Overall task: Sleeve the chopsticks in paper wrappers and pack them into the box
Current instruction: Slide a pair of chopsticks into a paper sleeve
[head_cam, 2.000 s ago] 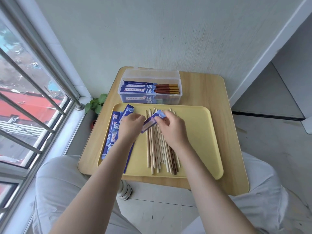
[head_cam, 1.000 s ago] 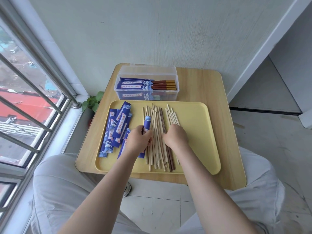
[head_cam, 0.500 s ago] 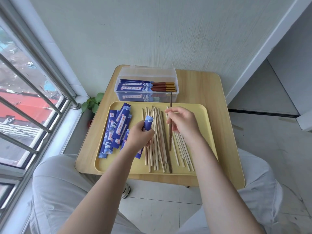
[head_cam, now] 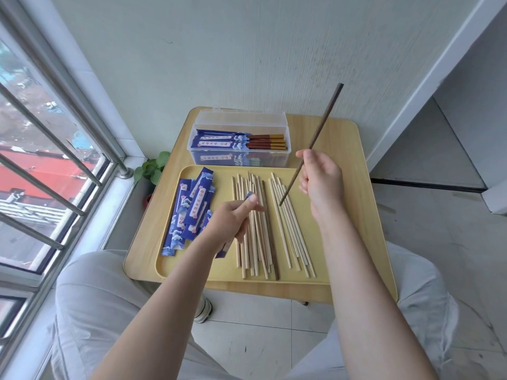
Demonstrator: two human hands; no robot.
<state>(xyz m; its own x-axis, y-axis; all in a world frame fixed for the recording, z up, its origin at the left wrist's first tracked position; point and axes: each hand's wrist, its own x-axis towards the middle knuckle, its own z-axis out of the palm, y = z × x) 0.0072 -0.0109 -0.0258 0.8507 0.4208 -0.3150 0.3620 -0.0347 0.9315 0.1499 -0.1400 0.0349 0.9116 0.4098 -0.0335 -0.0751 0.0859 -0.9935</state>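
Blue wave-patterned wrappers (head_cam: pixel 192 212), pale chopsticks (head_cam: pixel 285 229), yellow tray (head_cam: pixel 315 272).

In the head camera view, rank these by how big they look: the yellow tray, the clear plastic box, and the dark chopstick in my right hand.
1. Yellow plastic tray, clearly largest.
2. Clear plastic box.
3. Dark wooden chopstick held by the right hand: thinnest, though raised nearer the camera, so its length looks comparable to the box's.
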